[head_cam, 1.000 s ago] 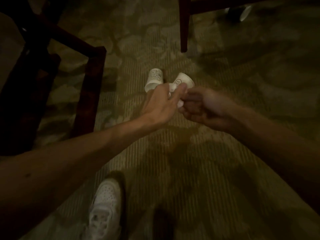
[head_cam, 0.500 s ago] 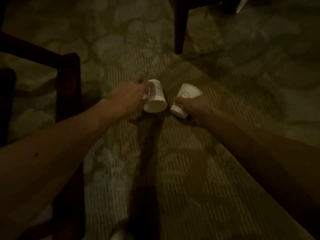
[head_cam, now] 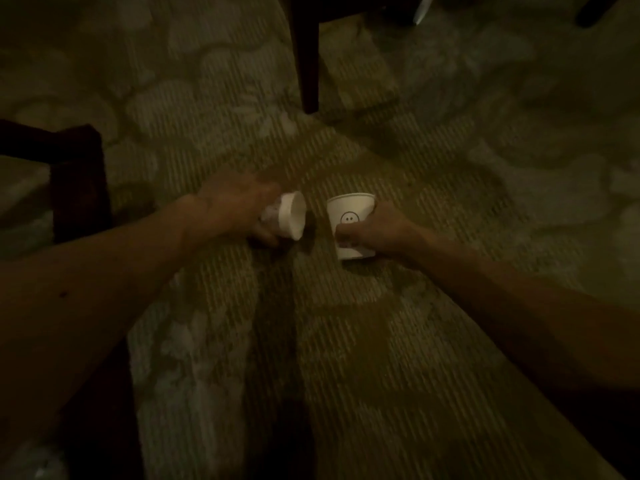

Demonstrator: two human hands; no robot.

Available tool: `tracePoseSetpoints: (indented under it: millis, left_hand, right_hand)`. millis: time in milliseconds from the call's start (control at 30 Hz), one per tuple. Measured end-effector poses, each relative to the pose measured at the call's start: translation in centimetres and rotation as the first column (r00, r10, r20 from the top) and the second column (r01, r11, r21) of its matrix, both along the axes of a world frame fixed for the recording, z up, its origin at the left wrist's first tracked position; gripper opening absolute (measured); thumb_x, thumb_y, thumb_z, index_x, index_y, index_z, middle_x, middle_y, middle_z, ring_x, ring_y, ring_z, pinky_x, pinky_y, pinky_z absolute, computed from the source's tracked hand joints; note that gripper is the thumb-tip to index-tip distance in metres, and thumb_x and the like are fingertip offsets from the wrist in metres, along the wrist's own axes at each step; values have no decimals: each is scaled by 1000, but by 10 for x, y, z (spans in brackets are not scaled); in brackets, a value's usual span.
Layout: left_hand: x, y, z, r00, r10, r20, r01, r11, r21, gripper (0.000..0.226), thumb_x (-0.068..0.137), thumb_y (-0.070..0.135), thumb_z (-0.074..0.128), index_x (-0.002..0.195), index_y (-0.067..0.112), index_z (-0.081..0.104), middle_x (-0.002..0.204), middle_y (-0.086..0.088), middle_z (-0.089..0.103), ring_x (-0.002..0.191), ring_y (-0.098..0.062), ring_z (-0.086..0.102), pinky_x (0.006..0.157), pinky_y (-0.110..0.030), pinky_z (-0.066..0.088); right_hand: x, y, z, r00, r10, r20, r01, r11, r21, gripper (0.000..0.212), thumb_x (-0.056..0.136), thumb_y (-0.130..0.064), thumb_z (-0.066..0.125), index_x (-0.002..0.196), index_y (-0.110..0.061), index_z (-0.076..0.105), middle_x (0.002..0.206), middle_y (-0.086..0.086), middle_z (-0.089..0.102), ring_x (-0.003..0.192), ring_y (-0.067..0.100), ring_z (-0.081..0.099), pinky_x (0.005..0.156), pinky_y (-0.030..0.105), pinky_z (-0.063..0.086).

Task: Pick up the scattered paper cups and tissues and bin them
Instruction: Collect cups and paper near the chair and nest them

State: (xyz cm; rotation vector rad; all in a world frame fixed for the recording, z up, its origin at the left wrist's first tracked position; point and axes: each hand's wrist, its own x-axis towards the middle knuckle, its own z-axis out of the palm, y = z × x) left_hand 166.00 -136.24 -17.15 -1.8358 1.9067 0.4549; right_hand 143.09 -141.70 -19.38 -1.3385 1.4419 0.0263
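Observation:
Two white paper cups are held over the patterned carpet in dim light. My left hand (head_cam: 235, 211) grips one paper cup (head_cam: 291, 220) on its side, with the open mouth turned to the right. My right hand (head_cam: 375, 233) grips the second paper cup (head_cam: 349, 213) upright, a small face drawn on its wall; my fingers wrap its lower half. The two cups are a short gap apart. Any tissue in my right hand is hidden by the fingers.
A dark wooden chair leg (head_cam: 308, 64) stands on the carpet just beyond the cups. Another dark piece of furniture (head_cam: 78, 181) is at the left edge. A pale cup-like object (head_cam: 420, 10) lies at the top right under the chair.
A second ago both hands met at the cups on the floor. Each hand has since taken one cup, and the left cup has tipped so its mouth faces right.

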Motion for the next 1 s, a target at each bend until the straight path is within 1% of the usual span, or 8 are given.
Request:
tracePoseSetpoints:
  millis: [133,233,367,567,700,800,933,1000]
  left_hand:
    - [-28,43,22,789,532,-308,-494,847,198,86,67,75,68,128,15,58,115,-4,65,101,-23,62,87,-36,52]
    - [-67,78,78,445,662,-602,-682,687,250,57,72,62,74,111,22,67,100,4,73,89,-14,71,75,-24,57]
    - [-113,101,231,183,686,-704,-767,548,335,52,73,51,81,106,14,65,77,11,74,66,3,70,46,-9,47]
    - [-154,113,576,63,506,-860,-777,566,276,57,64,61,77,102,19,71,90,1,78,82,-18,76,68,-32,60]
    - [-177,132,793,39,354,-934,-823,542,170,45,74,58,76,103,25,69,89,2,78,73,-13,75,54,-19,55]
    - [-187,149,905,29,270,-962,-842,525,122,41,82,53,71,111,24,69,98,1,78,89,-17,75,72,-29,58]
    - [-193,167,1001,37,136,-990,-856,516,38,35,83,56,69,102,27,73,98,-2,78,87,-17,75,68,-25,58]
    - [-192,174,1026,21,69,-997,-860,510,17,29,83,56,67,96,31,76,97,-3,78,85,-17,75,64,-23,57]
  right_hand:
    - [-35,21,47,998,32,49,-36,995,89,63,69,-19,85,122,-9,52,97,5,63,74,14,68,49,25,54]
    - [-63,46,114,990,70,124,-83,991,102,72,70,-21,84,130,-17,44,109,5,61,87,19,67,58,30,59]
    - [-97,67,263,971,48,234,-66,995,70,55,72,-25,82,119,-23,53,105,-1,65,89,16,68,69,35,62]
    - [-134,75,567,921,90,378,-101,995,9,47,73,-40,81,111,-21,61,100,-5,72,79,7,72,64,26,60]
    - [-141,71,772,867,151,474,-108,987,-117,48,72,-42,81,107,-29,51,96,-11,66,76,4,71,60,25,60]
    - [-144,73,892,828,237,509,-122,961,-249,53,73,-44,80,114,-30,49,97,-15,62,77,6,69,50,15,52]
    - [-143,72,996,758,347,552,-162,920,-355,54,71,-39,81,118,-29,56,109,-11,67,90,10,71,71,31,60]
    - [-139,71,1027,717,387,580,-180,906,-383,48,66,-41,81,107,-37,57,105,-13,68,88,5,71,68,26,59]
